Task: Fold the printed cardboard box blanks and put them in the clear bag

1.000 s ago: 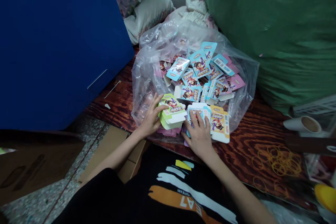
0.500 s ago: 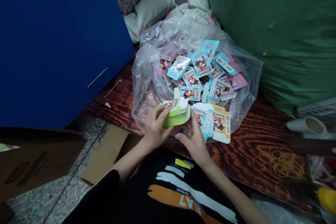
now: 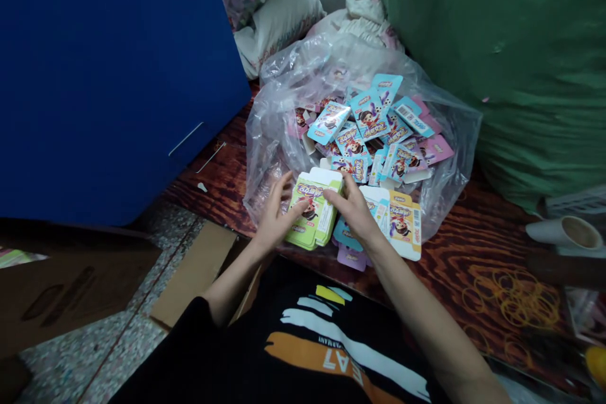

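A stack of flattened green cartons lies in front of me with its printed face up, white flaps at the far end. My left hand holds its left side, thumb over the top face. On the other side my right hand grips the upper right edge, thumb resting across the print; its other fingers are partly hidden. Right beside the stack are flattened blue cartons, a purple carton and a yellow carton. Behind them, a clear plastic bag holds several loose blue and pink cartons.
The bag rests on a wooden board. Rubber bands and a cup are at the right. A blue panel stands left, a large green sack right, white sacks behind. Cardboard lies lower left.
The green stack has turned from tilted on edge to face up and moved lower. My right hand has moved onto its upper right edge; my left thumb lies on top.
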The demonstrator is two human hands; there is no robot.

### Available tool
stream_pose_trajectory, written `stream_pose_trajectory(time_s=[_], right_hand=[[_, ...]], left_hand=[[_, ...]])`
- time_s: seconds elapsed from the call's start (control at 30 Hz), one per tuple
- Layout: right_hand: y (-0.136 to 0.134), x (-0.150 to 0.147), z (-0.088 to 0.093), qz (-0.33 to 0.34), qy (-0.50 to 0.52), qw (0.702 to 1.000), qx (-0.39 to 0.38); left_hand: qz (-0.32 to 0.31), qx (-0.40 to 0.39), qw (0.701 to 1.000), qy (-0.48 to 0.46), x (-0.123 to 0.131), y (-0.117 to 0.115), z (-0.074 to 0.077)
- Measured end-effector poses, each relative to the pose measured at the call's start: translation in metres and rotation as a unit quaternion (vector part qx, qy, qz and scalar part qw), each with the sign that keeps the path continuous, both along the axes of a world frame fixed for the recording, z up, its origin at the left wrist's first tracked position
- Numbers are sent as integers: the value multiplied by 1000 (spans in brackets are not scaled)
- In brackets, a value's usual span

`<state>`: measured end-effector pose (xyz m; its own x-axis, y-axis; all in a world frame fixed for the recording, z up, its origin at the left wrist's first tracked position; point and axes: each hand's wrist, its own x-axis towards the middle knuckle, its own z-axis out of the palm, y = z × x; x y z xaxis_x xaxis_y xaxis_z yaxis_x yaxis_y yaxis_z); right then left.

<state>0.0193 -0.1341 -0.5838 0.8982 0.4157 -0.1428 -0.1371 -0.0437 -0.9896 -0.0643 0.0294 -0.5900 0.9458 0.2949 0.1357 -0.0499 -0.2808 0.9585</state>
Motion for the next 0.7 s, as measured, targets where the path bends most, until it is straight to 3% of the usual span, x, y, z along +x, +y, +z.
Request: stream_pose_trajectory(time_s=[0.07,0.13,0.3,0.43,0.53,0.7], right_hand=[[4,6,-8,17,-28,998,-59],[7,8,-14,-1,-119,982,-148],[-11,2,-10,-82,-380,876,-285],[-50,-15,-7,-151,-442,814,-346],[-77,-35,-25,-176,-420,805,-380],[-94,-56,-65,-173,-347,829,-403]], left_hand=[[-23,-120,989,80,11,-1,-18],[-10,-143,984,108,19,-9,-32],[44,56,992,104,28,-29,-41],[65,116,983,127,30,-29,-40],[27,69,985,158,27,-30,-41],[-53,54,986,148,25,-47,-42]])
